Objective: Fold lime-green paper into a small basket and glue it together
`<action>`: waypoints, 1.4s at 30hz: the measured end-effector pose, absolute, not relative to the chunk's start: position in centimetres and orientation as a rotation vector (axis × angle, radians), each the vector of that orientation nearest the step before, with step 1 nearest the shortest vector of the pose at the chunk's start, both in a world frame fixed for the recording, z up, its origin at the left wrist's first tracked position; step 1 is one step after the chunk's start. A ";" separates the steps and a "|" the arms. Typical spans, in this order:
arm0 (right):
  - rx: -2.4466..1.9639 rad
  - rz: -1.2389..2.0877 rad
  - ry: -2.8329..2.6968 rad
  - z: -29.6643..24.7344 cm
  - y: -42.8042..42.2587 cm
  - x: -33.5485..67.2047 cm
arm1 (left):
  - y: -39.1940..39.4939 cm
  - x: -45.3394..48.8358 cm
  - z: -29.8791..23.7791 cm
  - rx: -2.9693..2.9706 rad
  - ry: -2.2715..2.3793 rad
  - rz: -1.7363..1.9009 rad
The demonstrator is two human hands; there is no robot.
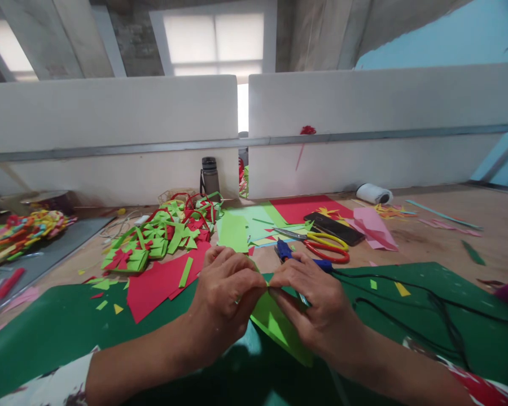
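Observation:
A sheet of bright green paper [279, 330], bent or folded, is held up over the dark green mat [152, 338]. My left hand [226, 301] pinches its upper edge between thumb and forefinger. Right beside it, my right hand [311, 307] pinches the same edge, the fingertips of both hands nearly touching. Part of the paper is hidden behind the hands. Just beyond my right hand lies a blue glue gun [283, 250], its cord running right. Behind that are scissors [328, 248] with red and yellow handles.
Green and red paper boxes [129, 256] are piled at the back left, near a grey bottle [210, 177]. Red paper sheets [154, 290] lie left of my hands. A black phone [336, 228], pink paper [375, 228] and a white roll [373, 193] lie at the back right. The black cord [440, 299] crosses the mat.

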State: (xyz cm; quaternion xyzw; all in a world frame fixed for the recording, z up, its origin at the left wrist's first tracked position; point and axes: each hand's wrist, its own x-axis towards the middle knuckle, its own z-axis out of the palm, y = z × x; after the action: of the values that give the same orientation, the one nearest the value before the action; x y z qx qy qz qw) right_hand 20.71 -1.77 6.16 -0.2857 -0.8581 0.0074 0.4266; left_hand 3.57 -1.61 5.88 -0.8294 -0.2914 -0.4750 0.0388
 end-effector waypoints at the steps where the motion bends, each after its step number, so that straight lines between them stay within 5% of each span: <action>1: -0.714 0.013 -2.144 6.1 -1.7 20.7 | -1.6 3.6 5.8 -2.546 -0.887 -1.457; 42: -0.746 0.086 -2.072 6.8 -1.3 21.0 | -0.8 3.1 6.6 -2.813 -0.920 -1.762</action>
State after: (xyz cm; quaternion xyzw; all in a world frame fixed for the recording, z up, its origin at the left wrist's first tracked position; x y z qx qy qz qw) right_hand 20.98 -1.30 6.78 -0.3018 -0.8387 0.0346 0.4520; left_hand 3.13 -0.80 6.63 -0.8073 -0.2640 -0.5058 -0.1508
